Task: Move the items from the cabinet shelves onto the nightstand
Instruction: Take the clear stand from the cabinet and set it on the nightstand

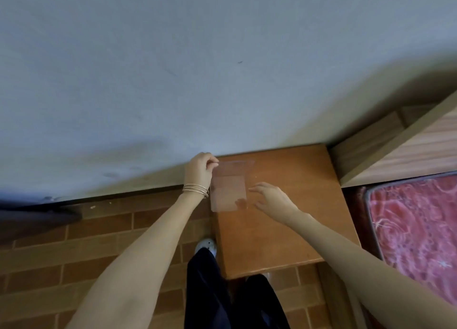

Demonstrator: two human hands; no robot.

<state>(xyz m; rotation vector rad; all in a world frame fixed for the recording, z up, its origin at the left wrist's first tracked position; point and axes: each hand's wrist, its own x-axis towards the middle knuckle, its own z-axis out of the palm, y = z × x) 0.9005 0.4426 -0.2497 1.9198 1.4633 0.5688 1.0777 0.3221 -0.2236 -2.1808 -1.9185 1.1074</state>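
Our left hand [200, 170] has its fingers curled, thumb and fingertips pinching the top left corner of a clear plastic pouch [228, 188]. Thin bangles [195, 190] ring that wrist. The pouch stretches from this pinch towards us, so most of it lies just to the right of the left hand and its wrist. The picture is blurred here, and we cannot tell whether the pouch rests flat on the wood or is held a little above it.

Our right hand [270, 197] is spread, fingers relaxed and apart, holding nothing. It sits just beside the right edge of the pouch, fingertips near that edge but not clearly touching it. The pouch lies between our two hands.

Both hands are over the far left part of the wooden bedside table [291, 234], which stands against the grey wall [173, 81]. To its right are a wooden bed frame [400, 150] and a red patterned mattress [418, 229]. Below us we see a brick-patterned floor [74, 242], dark trousers [207, 291] and a white shoe [206, 245].
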